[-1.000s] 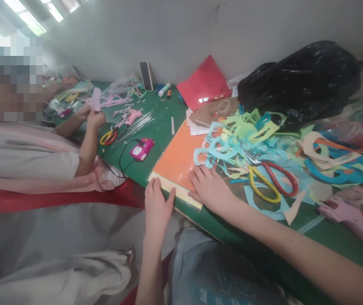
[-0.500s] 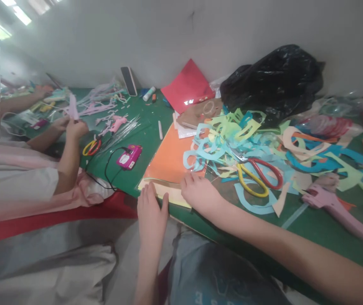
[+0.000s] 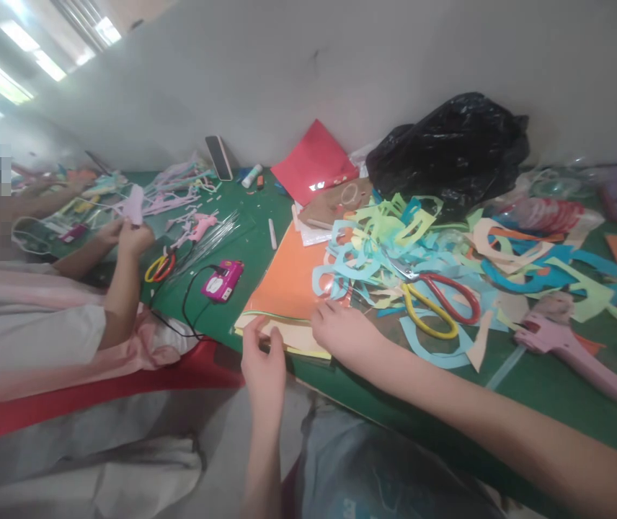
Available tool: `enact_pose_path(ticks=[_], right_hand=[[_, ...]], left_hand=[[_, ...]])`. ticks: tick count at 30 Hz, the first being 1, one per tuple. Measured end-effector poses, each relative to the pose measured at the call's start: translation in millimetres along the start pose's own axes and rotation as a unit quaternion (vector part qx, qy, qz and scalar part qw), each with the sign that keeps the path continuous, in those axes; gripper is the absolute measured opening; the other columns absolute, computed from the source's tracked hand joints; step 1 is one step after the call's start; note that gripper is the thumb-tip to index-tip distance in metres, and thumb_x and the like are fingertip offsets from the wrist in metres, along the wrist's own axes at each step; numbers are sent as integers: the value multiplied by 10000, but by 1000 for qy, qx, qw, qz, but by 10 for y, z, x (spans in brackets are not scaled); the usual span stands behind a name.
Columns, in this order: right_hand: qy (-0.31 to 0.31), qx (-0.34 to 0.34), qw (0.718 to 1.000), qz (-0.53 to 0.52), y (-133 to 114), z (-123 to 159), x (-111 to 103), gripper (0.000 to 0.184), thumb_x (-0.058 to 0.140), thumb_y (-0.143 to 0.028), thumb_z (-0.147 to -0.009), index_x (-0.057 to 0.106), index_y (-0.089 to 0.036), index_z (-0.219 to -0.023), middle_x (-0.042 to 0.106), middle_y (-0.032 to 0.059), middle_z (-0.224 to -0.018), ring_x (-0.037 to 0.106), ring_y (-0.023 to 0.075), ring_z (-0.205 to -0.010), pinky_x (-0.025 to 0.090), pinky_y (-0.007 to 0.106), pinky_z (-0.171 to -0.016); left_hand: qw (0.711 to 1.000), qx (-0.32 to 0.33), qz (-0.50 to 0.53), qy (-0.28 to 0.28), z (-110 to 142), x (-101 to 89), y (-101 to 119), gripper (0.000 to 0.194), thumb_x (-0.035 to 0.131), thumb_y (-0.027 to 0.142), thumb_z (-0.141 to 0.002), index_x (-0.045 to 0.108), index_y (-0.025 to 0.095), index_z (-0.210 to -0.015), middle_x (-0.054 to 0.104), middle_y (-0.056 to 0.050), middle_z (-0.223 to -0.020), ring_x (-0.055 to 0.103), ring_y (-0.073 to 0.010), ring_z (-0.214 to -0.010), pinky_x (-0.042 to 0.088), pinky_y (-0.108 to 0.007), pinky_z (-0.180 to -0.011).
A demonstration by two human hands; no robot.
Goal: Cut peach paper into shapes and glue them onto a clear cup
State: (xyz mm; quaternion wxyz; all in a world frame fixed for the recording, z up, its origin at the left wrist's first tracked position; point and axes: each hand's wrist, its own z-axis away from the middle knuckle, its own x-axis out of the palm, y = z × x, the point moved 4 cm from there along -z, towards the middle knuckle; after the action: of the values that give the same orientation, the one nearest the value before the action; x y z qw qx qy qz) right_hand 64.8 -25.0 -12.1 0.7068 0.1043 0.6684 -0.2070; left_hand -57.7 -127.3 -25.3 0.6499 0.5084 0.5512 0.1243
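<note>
A stack of coloured paper (image 3: 287, 270) lies at the near table edge, orange on top, with cream and yellow layers showing at its front. The front edge of the upper sheets is slightly raised. My left hand (image 3: 264, 355) is at the stack's front left corner, thumb and fingers apart, fingertips touching the paper. My right hand (image 3: 345, 330) is closed at the front right, its curled fingers on the raised edge; its thumb is hidden. Just right of it, scissors (image 3: 432, 299) with one yellow and one red handle lie on blue and green paper offcuts (image 3: 378, 241).
A pink glue gun (image 3: 573, 349) lies on the green table (image 3: 254, 238) at right. A black plastic bag (image 3: 449, 151) and red paper (image 3: 313, 162) are against the wall. A magenta box (image 3: 223, 281) with a black cable lies left. A co-worker's hands (image 3: 134, 236) hold lilac paper.
The view has swung left to right, then tilted up a little. My left fingers have bent and parted from the thumb over the paper edge; the upper sheets' front edge has risen slightly.
</note>
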Motion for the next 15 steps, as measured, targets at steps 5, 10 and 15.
enact_pose_path(ticks=[5, 10, 15], right_hand=[[15, -91, 995, 36, -38, 54, -101, 195, 520, -71, -945, 708, -118, -972, 664, 131, -939, 604, 283, -1043, 517, 429, -894], [38, -54, 997, 45, 11, 75, -172, 177, 555, -98, -948, 729, -95, -977, 670, 169, -1007, 524, 337, -1226, 457, 505, -1005], [88, -34, 995, 15, 8, 34, -95, 260, 503, -180, -1006, 730, -55, -1017, 660, 207, -1105, 431, 344, -1340, 414, 548, -1068]], left_hand=[[989, -43, 134, 38, -8, 1, -134, 291, 631, 377, -752, 573, 195, -973, 518, 30, -754, 494, -132, -658, 422, -270, -656], [981, -54, 168, 79, 46, -82, -85, 280, 661, 357, -758, 584, 200, -975, 559, 12, -847, 536, -137, -772, 434, -274, -731], [966, -78, 190, 157, 120, -516, -76, 237, 698, 341, -771, 621, 215, -956, 608, 6, -918, 578, -152, -819, 455, -282, -721]])
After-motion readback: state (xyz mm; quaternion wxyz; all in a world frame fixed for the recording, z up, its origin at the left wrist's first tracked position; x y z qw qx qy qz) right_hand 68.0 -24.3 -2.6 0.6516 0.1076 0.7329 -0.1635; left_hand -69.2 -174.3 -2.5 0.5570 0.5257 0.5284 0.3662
